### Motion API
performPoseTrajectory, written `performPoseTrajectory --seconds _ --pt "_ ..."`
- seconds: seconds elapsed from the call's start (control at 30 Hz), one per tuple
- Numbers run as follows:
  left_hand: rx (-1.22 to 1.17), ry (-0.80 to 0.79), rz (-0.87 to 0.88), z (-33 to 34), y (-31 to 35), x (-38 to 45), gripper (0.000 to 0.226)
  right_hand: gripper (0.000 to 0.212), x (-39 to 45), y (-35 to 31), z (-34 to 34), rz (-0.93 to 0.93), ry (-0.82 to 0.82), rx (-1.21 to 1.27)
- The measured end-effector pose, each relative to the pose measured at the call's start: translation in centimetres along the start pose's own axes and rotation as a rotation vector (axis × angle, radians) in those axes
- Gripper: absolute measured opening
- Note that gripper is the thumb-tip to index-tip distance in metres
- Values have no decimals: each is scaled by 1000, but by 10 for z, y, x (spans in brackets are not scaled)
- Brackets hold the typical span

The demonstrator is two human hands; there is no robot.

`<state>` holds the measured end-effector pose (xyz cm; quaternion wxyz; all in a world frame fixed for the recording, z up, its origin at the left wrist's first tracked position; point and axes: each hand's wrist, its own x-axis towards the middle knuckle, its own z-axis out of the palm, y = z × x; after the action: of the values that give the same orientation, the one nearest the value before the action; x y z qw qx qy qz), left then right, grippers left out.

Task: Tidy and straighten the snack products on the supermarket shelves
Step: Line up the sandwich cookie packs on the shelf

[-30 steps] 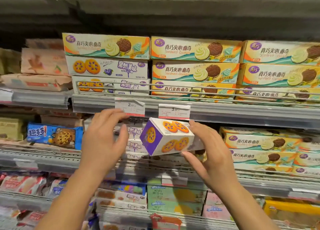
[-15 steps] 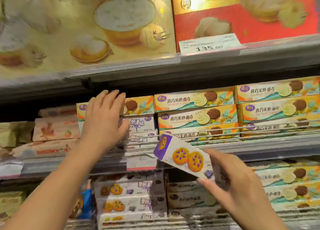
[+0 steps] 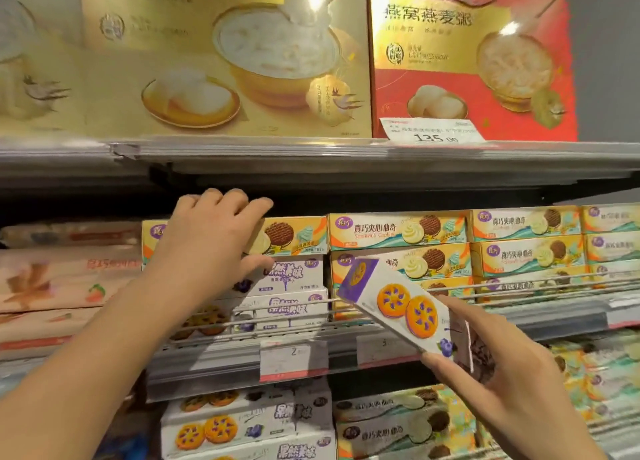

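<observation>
Since the earlier frame your left hand (image 3: 207, 245) has climbed onto the orange sandwich-cookie box (image 3: 294, 236) topping the left stack, fingers curled over its upper edge, thumb pressed below (likely to pull it out, since it sits on white boxes). Your right hand (image 3: 498, 380) pinches the white cookie box (image 3: 401, 307) by its near end, tilted before the middle shelf (image 3: 554, 316), whose wire rail fronts stacked cookie boxes.

You hold a white box (image 3: 401, 307) with a purple end and orange biscuits; shelf boxes (image 3: 398, 231) are yellow-orange with teal waves
</observation>
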<state>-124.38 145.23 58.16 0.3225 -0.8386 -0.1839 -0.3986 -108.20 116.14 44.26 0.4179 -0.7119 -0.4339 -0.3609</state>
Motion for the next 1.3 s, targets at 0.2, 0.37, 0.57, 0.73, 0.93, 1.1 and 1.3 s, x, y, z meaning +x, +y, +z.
performPoseTrajectory --seconds 0.2,0.37,0.57,0.73,0.93,1.1,1.3 --pt "55 -3 75 -9 -11 5 72 54 7 -6 -27 -21 -10 9" --pt "171 18 174 -22 -12 8 59 56 11 5 -38 -32 -55 -30" --pt "185 86 115 -53 -12 -16 66 65 15 14 -42 -38 -95 -49" --pt "41 57 123 -61 6 -69 58 67 30 15 -36 -214 -30 -209" --pt "-308 -176 180 -33 16 -129 54 57 57 -10 -21 -467 126 -244" --pt "-290 -375 212 -13 14 -148 61 55 77 -69 0 -664 95 -208" --pt "-256 -408 119 26 11 -160 55 59 93 -156 32 -819 -88 -99"
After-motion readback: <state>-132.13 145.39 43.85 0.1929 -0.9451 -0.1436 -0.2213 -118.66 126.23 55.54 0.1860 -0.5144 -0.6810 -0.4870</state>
